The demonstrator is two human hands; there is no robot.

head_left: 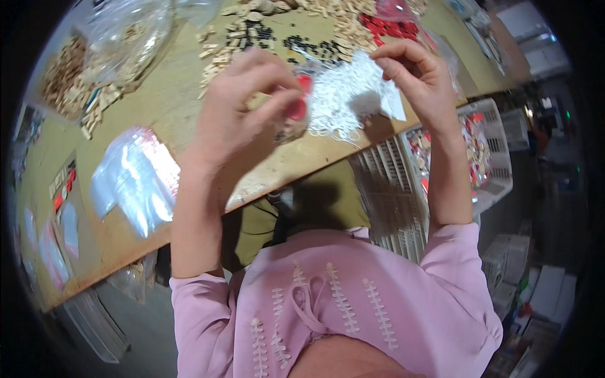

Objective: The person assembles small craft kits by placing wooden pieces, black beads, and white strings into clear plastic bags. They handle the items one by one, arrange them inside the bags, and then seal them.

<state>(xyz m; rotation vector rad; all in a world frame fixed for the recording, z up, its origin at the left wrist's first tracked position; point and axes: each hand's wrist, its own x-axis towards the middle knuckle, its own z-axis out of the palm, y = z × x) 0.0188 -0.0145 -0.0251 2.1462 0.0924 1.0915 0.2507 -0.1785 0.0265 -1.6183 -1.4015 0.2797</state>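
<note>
My left hand [249,94], slightly blurred, is closed above the table. Red pieces [300,99] show at its fingertips, with pale wood-coloured bits beside them; whether a clear bag wraps them I cannot tell. A heap of thin white strings [343,88] lies just right of that hand, near the table's front edge. Over the heap's right end, my right hand [419,72] has thumb and forefinger pinched together. Anything in that pinch is too small to make out. A white card-like corner [394,101] sticks out beneath the strings.
Clear plastic bags [138,179] lie to the left on the table [265,167]. Black pieces [252,34], wooden pieces [217,53] and red pieces [391,28] are piled at the back. A white plastic crate [501,148] with filled packets stands beyond the front edge, at right.
</note>
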